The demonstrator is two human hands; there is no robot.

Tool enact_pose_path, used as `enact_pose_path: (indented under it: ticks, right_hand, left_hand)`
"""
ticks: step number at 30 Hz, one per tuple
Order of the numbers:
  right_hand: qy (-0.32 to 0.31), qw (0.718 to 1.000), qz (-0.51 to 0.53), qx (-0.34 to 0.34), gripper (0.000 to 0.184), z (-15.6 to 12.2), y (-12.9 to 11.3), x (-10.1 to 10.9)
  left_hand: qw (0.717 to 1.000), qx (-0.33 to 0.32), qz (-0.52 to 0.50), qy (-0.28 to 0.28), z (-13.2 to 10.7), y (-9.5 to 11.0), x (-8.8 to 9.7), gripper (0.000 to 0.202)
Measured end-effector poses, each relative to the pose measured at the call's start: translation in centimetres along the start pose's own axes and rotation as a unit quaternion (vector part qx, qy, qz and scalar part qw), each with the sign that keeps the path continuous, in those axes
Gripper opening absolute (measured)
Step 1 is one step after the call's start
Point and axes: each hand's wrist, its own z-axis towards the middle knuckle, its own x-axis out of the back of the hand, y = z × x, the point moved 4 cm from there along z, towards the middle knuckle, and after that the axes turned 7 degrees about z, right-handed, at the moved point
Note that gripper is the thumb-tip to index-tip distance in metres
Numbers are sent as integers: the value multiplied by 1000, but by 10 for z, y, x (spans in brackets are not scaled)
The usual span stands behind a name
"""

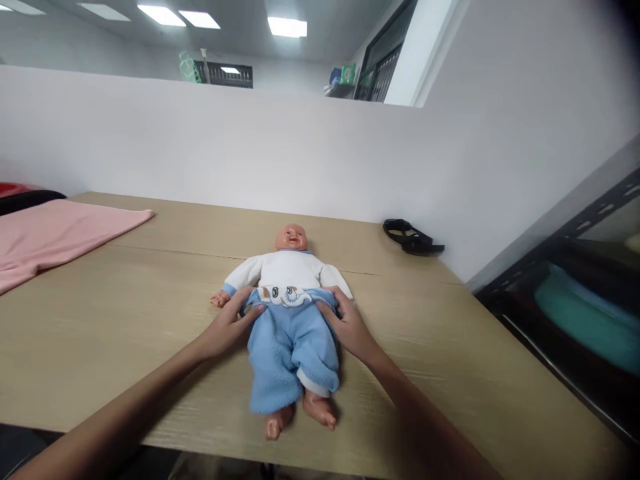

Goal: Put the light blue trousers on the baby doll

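A baby doll (291, 238) lies on its back on the table, its head away from me and its bare feet towards me. It wears a white long-sleeved top (290, 269) with blue cuffs and fuzzy blue pants (293, 340) on its legs. My left hand (235, 321) grips the waist of the pants on the left side, thumb on top of the cloth. On the other side of the waist, my right hand (345, 320) pinches the cloth the same way. Between my hands, a white patterned part of the blue clothing shows at the doll's belly. My fingers under the cloth are hidden.
A pink cloth (65, 233) is spread on the table (165, 293) at the left, by a red and black item. Near the wall at the back right lies a black strap (413, 238). A dark metal shelf (560, 313) with teal fabric stands beyond the right edge.
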Motion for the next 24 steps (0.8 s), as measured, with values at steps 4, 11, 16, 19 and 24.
enact_pose_path:
  ticks: [4,11,16,19,24]
  right_hand:
    - [52,998,-14,-19,39,23,9,-6]
    - [120,991,-36,-39,46,29,34,-7]
    - [114,964,177,-160,52,18,66,-6]
    - [105,946,254,-175,59,23,66,-10]
    - [77,935,296,-181,74,35,61,-16]
  left_hand:
    - [996,16,-49,67,33,-10,-13,46]
    - [992,4,4,126,42,-16,-14,37]
    - [991,31,-67,114,27,-34,-15,35]
    - [985,53,-107,123,35,-40,-15,39]
    - [981,50,-161,97,53,-41,-16,44]
